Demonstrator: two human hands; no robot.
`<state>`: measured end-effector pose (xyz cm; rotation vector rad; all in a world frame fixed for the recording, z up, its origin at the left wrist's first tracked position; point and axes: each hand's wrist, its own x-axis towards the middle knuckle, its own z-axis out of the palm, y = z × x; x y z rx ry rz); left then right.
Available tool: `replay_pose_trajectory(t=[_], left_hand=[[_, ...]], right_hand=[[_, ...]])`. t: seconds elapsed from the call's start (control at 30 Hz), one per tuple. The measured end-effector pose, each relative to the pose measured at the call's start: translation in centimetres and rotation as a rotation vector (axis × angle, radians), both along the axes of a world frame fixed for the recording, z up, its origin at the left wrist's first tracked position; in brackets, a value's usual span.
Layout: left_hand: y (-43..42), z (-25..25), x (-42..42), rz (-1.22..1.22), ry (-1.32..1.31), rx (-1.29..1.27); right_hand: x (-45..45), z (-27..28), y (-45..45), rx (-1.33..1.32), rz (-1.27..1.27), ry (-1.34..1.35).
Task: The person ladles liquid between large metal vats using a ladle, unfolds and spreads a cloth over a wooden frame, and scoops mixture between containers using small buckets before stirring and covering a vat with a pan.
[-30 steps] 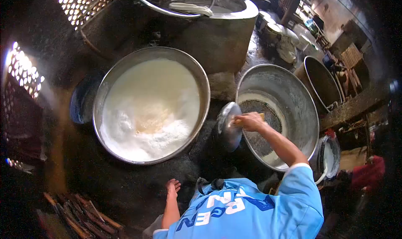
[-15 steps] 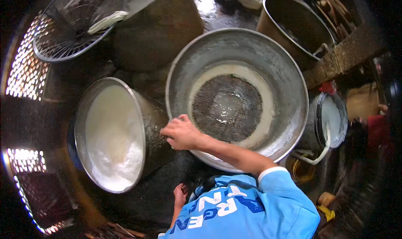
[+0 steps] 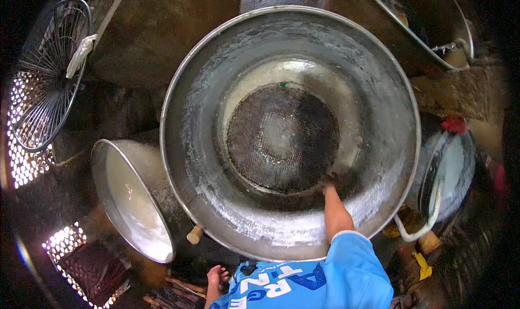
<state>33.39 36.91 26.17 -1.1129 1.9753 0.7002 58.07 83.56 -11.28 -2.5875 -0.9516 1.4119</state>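
Note:
A large round metal basin point(image 3: 195, 211) fills the middle of the view, its inner walls streaked with white. At its bottom lies a dark round mesh sieve point(image 3: 246, 141) with wet shine at its centre. My right hand point(image 3: 330, 183) reaches into the basin, at the sieve's near right edge. Its fingers are dark and partly hidden, so I cannot make out whether they grip the edge. Low beside my body, outside the basin, my left hand point(image 3: 218, 275) hangs with fingers loosely apart and nothing in them.
A metal pot point(image 3: 165, 249) of whitish, frothy liquid stands at left. On the right is a bucket point(image 3: 457, 168) of pale liquid with a pale curved pipe point(image 3: 436, 206). A wire fan guard point(image 3: 32, 141) with a white cloth point(image 3: 81, 56) is upper left; another large vessel point(image 3: 401, 24) is upper right.
My right hand has moved from beside the basin's left rim, near the pot, into the basin by the sieve. The view has shifted, and the basin looks larger. My left hand stays low.

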Motion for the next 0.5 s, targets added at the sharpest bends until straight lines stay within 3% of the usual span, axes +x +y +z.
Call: replay_pose_trajectory(t=[0.17,0.2,0.27,0.33,0.4,0.43,0.5], left_hand=[[3.1,0.7,-1.1,-0.044,-0.018,-0.064],[3.3,0.7,-1.1,-0.06,-0.01,-0.049],[3.3,1.0,-0.9,-0.095,0.001,-0.012],[3.4,1.0,-0.7,-0.105,0.027,0.01],[2.8,0.8,0.0,-0.079,0.045,0.056],[2.4,0.6,0.3,-0.081,0.047,0.064],[1.5,0.0,1.1,-0.084,0.055,0.087]], right_hand=[[-1.0,-4.6,-3.0,-0.274,-0.518,0.526],[-1.1,-5.4,-3.5,-0.292,-0.514,0.595],[-0.2,-6.5,-5.5,-0.144,-0.168,0.67],[0.4,-7.7,-7.1,-0.041,-0.169,0.663],[-0.3,-6.7,-6.8,-0.056,-0.614,0.579],[-0.4,-6.1,-6.1,-0.098,-0.617,0.596],[-2.1,1.7,-2.1,-0.176,-0.619,0.632]])
